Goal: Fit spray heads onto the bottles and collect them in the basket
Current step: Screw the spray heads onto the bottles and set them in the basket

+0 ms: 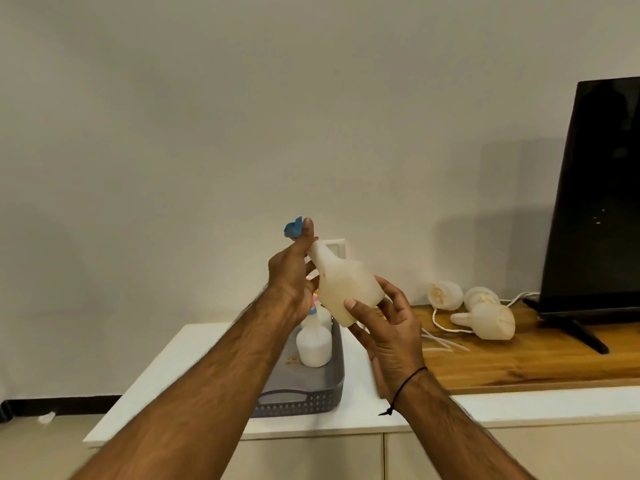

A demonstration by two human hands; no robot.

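Fitting step: left hand pinches blue spray head at the neck of bottle; right hand grips its base. Next, likely twist tight, then lower into basket beneath the bottle.

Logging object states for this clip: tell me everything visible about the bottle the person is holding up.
The held bottle is off-white, translucent-looking plastic with a wide body tapering to a narrow neck. It is tilted, neck up-left, base down-right, raised above the grey basket. The right hand grips its base; the left hand grips at the neck, where a blue spray head sits. Whether the head is fully seated cannot be told.
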